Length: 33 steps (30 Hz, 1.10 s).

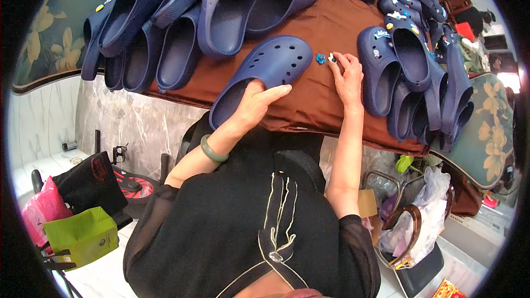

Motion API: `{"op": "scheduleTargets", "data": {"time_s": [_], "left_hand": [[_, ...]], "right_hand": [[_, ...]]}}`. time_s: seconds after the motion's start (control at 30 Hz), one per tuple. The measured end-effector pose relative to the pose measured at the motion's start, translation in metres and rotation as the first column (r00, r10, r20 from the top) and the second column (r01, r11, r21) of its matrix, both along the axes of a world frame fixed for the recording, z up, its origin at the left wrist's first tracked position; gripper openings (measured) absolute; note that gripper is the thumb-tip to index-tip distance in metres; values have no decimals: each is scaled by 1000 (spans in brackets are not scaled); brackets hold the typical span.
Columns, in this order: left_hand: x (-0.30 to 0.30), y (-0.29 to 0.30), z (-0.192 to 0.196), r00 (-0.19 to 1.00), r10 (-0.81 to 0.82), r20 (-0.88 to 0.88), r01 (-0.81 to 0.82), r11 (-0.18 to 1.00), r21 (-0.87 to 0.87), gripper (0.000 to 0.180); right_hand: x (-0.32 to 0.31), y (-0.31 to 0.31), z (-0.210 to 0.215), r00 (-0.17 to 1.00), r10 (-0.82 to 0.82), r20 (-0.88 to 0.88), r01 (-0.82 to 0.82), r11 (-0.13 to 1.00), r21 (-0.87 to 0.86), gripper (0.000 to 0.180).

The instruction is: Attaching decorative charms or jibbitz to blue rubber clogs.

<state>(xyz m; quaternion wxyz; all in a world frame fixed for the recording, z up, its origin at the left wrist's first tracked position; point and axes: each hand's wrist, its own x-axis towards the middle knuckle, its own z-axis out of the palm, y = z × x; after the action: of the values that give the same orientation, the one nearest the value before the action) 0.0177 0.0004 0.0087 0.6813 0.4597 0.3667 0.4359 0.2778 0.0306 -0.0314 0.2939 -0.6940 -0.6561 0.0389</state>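
My left hand (255,105) grips a navy clog (279,55) by its upper, fingers tucked inside the foot opening and thumb lying along the outside. No charm shows in the holes of this clog, and its toe points away to the right. My right hand (350,81) is closed in a pinch at the cloth, thumb and fingertips on a small white charm (331,57) with a dark part. Just left of those fingertips lies a blue flower-shaped charm (320,59) on the brown cloth (306,96).
Stacked navy clogs (179,49) line the table's left side. More clogs with colourful charms (381,66) crowd the right. Floral padded chair backs (483,132) flank the table. Below are a green bag (83,237), a pink bag (44,209) and a basket with plastic bags (414,215).
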Motion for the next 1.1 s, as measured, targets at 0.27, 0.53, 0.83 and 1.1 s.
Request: {"op": "scheduleTargets", "data": {"time_s": [0.27,0.53,0.83,1.1], "left_hand": [[0,0,1,999,-33,18,33,999,-2,50],[-2,0,-3,998,-43,39,41,999,30,46],[-2,-1,-2,998,-59,-10,59,998,-13,47],[-3,-3,-7,998,-55,28,54,998,25,51]], "right_hand": [[14,10,2,743,7,-669,110,985,133,17],[2,-65,11,847,-144,-511,198,979,52,17],[-31,-85,0,964,44,-264,3,985,173,21],[-46,-74,9,949,-37,-313,55,997,49,19]]}}
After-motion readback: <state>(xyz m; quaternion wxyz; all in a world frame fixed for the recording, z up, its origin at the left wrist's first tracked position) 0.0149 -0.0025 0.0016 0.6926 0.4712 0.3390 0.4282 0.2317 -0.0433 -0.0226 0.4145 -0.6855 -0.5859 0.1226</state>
